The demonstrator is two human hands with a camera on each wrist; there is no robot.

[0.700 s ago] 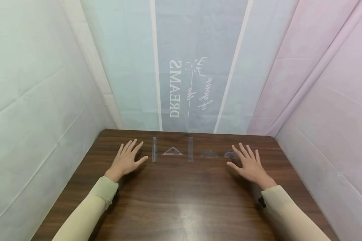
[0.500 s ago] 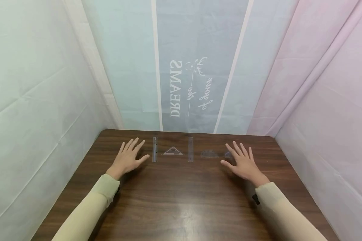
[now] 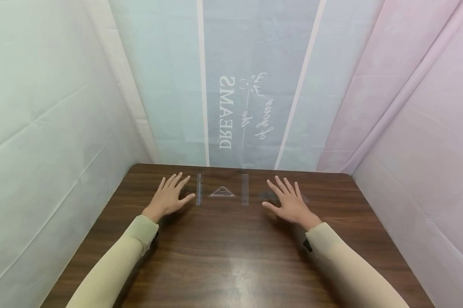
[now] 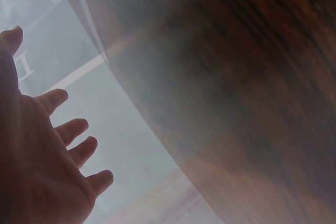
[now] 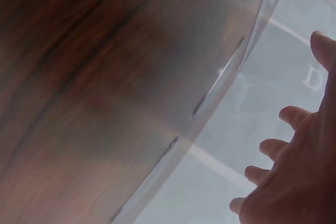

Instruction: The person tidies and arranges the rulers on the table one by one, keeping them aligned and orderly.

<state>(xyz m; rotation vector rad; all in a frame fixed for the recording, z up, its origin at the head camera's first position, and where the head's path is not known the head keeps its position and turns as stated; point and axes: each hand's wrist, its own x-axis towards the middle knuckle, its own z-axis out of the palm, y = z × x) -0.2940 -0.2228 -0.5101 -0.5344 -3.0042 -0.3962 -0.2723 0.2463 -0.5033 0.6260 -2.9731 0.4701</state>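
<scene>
In the head view a row of clear plastic drawing tools lies across the far part of the table. From the left come a ruler (image 3: 199,189), a triangular set square (image 3: 222,194), a second ruler (image 3: 244,190) and a protractor (image 3: 267,196). My left hand (image 3: 167,197) is spread with straight fingers, its thumb tip just left of the first ruler. Spread and holding nothing, my right hand (image 3: 291,203) overlaps the protractor's right side. It mostly hides a smaller protractor behind it. In both wrist views the palms and straight fingers show bare.
The dark wood-grain table (image 3: 231,239) has rounded far corners. Behind it hangs a blue-grey cloth (image 3: 177,107) with white stripes and mirrored lettering. Pale cloth walls (image 3: 54,128) close off the left and right sides.
My right hand has moved left, from the smaller protractor toward the larger one. The left hand has shifted slightly right and farther away, toward the first ruler. The tools stay in place.
</scene>
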